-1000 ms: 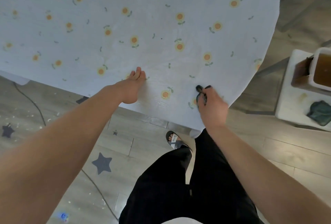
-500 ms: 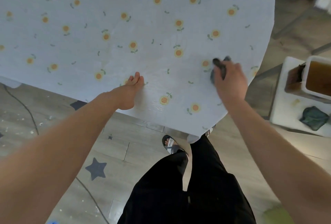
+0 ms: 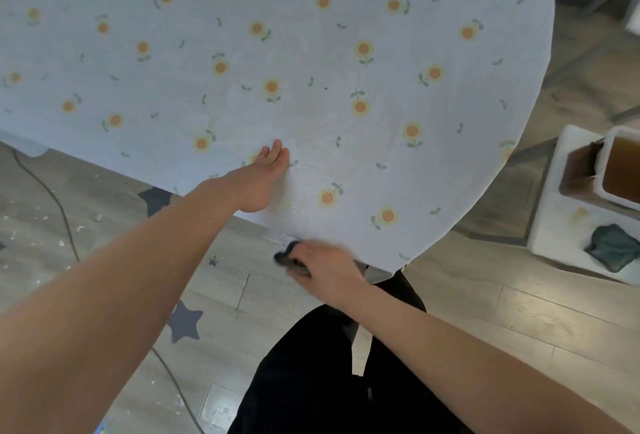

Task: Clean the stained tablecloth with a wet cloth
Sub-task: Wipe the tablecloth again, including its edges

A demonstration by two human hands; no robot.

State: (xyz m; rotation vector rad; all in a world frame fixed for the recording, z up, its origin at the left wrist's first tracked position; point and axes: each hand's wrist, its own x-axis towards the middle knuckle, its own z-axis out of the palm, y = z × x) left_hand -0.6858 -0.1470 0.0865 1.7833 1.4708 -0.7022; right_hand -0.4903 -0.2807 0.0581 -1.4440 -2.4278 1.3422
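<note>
Dark cloth [image 3: 285, 255], bunched in the curled grip of the right hand [image 3: 325, 269], should press firmly across the tablecloth [image 3: 311, 52] smears [image 3: 289, 208] just beyond the grip, while the flat left hand [image 3: 258, 180] pins the fabric.

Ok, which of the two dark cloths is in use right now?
The dark cloth gripped in the right hand at the tablecloth's near edge; the spare cloth lies loose on the white stand.

tablecloth [image 3: 311, 35]: matt woven cloth, wet sheen | floor [image 3: 485, 312]: smooth semi-gloss wood-look planks
</note>
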